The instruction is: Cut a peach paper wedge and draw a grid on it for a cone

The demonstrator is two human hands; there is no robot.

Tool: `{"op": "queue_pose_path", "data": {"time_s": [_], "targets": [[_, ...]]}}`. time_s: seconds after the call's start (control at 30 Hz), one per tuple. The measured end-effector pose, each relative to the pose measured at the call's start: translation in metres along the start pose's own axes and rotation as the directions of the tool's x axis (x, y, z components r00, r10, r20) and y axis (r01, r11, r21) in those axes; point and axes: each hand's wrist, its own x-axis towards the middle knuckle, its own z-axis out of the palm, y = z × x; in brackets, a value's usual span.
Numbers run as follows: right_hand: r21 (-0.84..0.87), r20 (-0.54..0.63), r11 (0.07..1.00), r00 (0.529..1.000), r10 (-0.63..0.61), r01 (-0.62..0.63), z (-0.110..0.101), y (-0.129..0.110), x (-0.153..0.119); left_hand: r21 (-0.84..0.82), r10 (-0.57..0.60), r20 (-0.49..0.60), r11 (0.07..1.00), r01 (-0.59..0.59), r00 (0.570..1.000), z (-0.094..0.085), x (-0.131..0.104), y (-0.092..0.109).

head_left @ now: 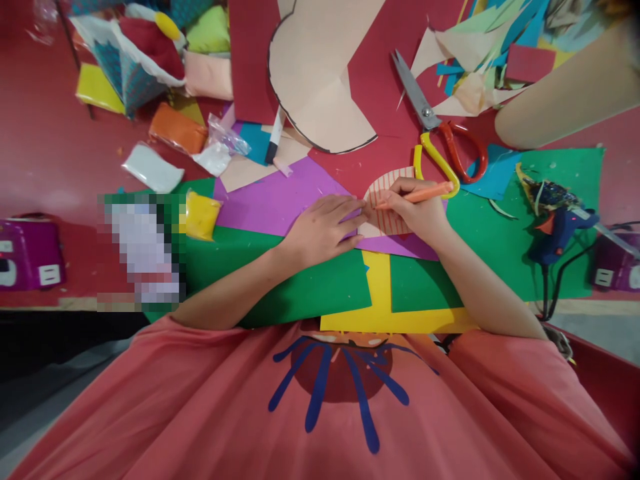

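Note:
My right hand (417,212) is closed round an orange marker (430,193), its tip end down at a cream paper piece (383,187) with a curved edge. Thin reddish-orange stripes run across that piece, and part of it is hidden under my fingers. Flat on a purple sheet (270,193) lies my left hand (325,227), fingers stretched out, their tips at the left edge of the striped piece. Just beyond my right hand are large scissors (430,120) with one red and one yellow handle, blades pointing away from me.
A glue gun (560,233) with a cable rests on green paper (585,173) at right. Paper scraps (475,40) and a cream roll (570,93) lie beyond. At left are orange (177,129), white (153,167) and yellow (201,215) packets. A black-edged cream cutout (315,87) lies ahead.

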Motion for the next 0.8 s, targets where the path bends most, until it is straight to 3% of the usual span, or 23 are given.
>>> {"op": "queue_pose_path", "data": {"time_s": [0.17, 0.43, 0.8], "targets": [[0.025, -0.096, 1.0, 0.995, -0.011, 0.014, -0.004, -0.01, -0.009, -0.009, -0.058, 0.06, 0.998, 0.059, 0.996, -0.002, 0.001, -0.002], [0.016, -0.033, 1.0, 0.999, -0.014, 0.014, 0.007, -0.003, -0.006, -0.069, -0.119, 0.107, 0.989, 0.127, 0.987, -0.003, 0.002, -0.002], [-0.075, -0.046, 0.997, 0.999, -0.012, 0.009, 0.007, -0.005, -0.003, -0.031, -0.087, 0.073, 0.996, 0.09, 0.994, -0.004, 0.002, -0.001]]}}
